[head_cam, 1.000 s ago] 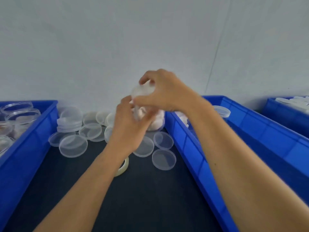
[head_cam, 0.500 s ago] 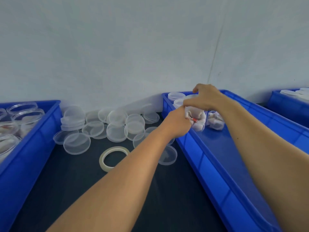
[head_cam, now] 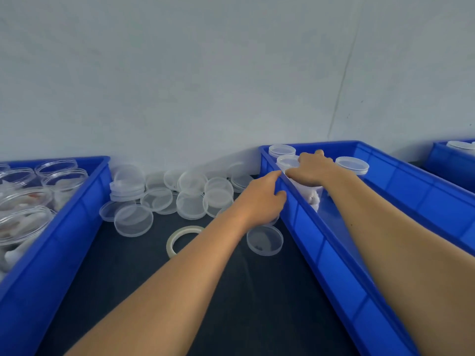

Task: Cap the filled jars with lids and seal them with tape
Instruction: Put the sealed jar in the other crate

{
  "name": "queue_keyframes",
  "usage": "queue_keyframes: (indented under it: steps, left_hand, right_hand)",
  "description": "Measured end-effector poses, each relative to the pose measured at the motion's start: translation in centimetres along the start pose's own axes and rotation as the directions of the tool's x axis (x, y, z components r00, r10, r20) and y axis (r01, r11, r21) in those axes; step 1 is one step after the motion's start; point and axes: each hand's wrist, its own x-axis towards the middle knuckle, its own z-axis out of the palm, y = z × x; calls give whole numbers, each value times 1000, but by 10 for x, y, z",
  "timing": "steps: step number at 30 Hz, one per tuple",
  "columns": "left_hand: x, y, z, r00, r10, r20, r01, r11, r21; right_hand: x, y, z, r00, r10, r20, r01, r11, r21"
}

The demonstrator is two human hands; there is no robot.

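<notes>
Right grip (head_cam: 312,170) atop capped jar (head_cam: 309,195), blue bin (head_cam: 334,242)

Glossy blue plastic bin (head_cam: 331,242); clear plastic lids (head_cam: 133,220).

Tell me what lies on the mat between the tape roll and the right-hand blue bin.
In the head view, one loose clear lid lies flat on the dark mat between the tape roll and the right-hand blue bin, with the left forearm crossing above that stretch.
</notes>
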Motion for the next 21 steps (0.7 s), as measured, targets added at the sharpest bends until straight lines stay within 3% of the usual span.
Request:
queue_keyframes:
  steps: [3, 6, 9, 12, 17, 21]
  left_hand:
    - [-13, -12, -27, 994, -18, -107, 17, 1000, -14]
    - [-42, -36, -50, 968, -81, -236, 57, 993, -107]
    - [-80, -70, -65, 915, -203, -350, 161, 976, -145]
    - [-119, -103, -72, 808, -344, -479, 255, 936, -243]
    - [-161, -146, -63, 713, -463, -527, 342, 885, -315]
    - [-172, -165, -53, 691, -482, -539, 363, 876, -318]
  right_hand:
    - [-13, -36, -5, 943, -108, -314, 113, 994, -3]
    - [-40, -86, 7, 824, -266, -500, 382, 913, 143]
    - [-77, -132, 39, 788, -394, -474, 543, 808, 231]
    - [-110, -163, 87, 779, -499, -380, 614, 731, 299]
    - [-135, -180, 166, 816, -556, -158, 571, 734, 366]
    - [-136, -182, 197, 778, -588, -221, 628, 716, 307]
